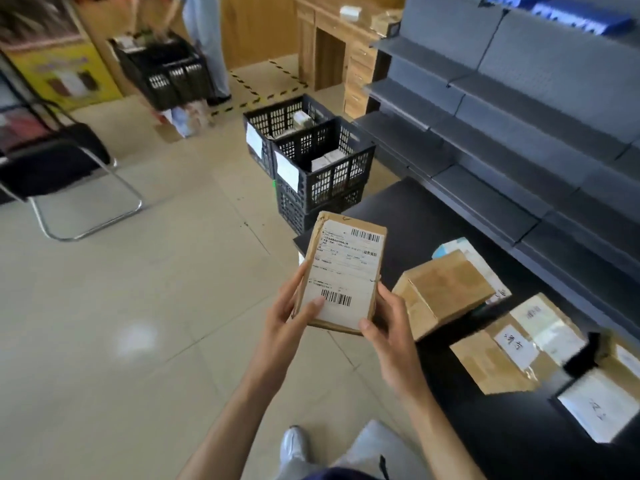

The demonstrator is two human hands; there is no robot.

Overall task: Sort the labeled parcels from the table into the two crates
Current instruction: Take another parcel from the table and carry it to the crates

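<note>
I hold a flat brown parcel [343,271] with a white barcode label facing me, label upright, just left of the black table [408,216]. My left hand [294,317] grips its lower left edge and my right hand [388,327] its lower right corner. On the floor ahead stand two black crates, each with a white tag: the near crate [325,174] sits on a stacked one, the far crate [277,123] is behind it. Both hold a few parcels. Several more labeled cardboard parcels lie on the table, such as a plain box [440,289] and a taped box [512,344].
Grey metal shelving [502,109] runs along the right behind the table. A black folding chair [59,168] stands at the left. Another person [207,46] carries a black crate [162,71] at the back, near a wooden desk [332,46]. Tiled floor lies between me and the crates.
</note>
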